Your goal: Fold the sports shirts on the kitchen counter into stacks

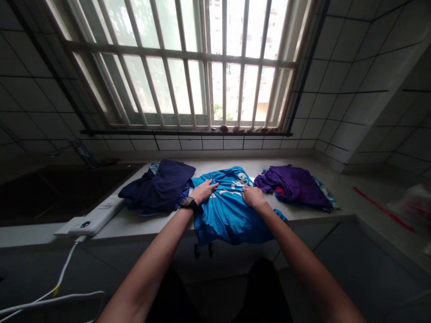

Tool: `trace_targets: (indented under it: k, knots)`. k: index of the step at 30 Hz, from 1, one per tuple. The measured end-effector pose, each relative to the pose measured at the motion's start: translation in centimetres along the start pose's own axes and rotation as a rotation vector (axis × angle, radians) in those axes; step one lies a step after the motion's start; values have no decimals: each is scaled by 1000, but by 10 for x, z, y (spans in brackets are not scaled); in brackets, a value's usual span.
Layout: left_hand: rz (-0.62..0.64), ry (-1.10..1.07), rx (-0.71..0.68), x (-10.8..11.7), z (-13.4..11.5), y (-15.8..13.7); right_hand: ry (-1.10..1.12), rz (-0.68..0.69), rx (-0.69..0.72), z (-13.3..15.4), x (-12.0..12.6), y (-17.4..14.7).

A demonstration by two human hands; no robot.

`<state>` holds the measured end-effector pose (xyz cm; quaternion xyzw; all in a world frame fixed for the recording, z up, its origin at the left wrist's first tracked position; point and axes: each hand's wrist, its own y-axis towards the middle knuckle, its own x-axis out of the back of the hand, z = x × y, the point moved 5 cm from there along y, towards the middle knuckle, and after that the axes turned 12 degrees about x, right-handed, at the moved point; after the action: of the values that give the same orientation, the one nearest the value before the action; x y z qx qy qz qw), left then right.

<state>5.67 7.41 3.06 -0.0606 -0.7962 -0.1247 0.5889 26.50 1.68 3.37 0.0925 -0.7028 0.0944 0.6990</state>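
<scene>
Worktop (319, 172) ran pale beneath the barred window (188, 67), tiled wall behind, a dark sink (60, 188) at its left end. On it lay three garments in a row: a navy bundle (158, 188) at left, a bright blue shirt (229, 206) in the middle with its lower part drooping over the front edge, and a purple heap (294, 185) at right. A white power bank (92, 220) rested near the sink, its cable trailing down

Smoothing seemed to be the step in hand, judging by the flat palms; it would have gone best with both hands pressing evenly and sweeping outward from the printed chest, so creases ran toward the seams and the hanging part did not drag the cloth off the edge

Both arms reached forward, nearly straight. The left hand (204, 190), a dark watch (186, 202) on its wrist, lay spread and flat on the shirt's left shoulder area, its grip apart, clamped on nothing. The right hand (253, 196) rested knuckles-up near the white lettering, fingers curled down into the fabric; whether they pinched it I could not tell
</scene>
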Motion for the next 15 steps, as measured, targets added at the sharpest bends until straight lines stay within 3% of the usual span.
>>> trace_targets:
  k: [5,8,11,15]
  knots:
    - [42,226,224,-20,6,-53,-33,-12,-36,12,-1,4]
    - [31,232,187,-38,11,-81,-43,-18,-57,16,-1,12]
    - [-23,218,72,-36,18,-81,-27,-5,-61,14,0,19]
    - [11,228,67,-13,26,-61,49,-9,-26,-1,2,14]
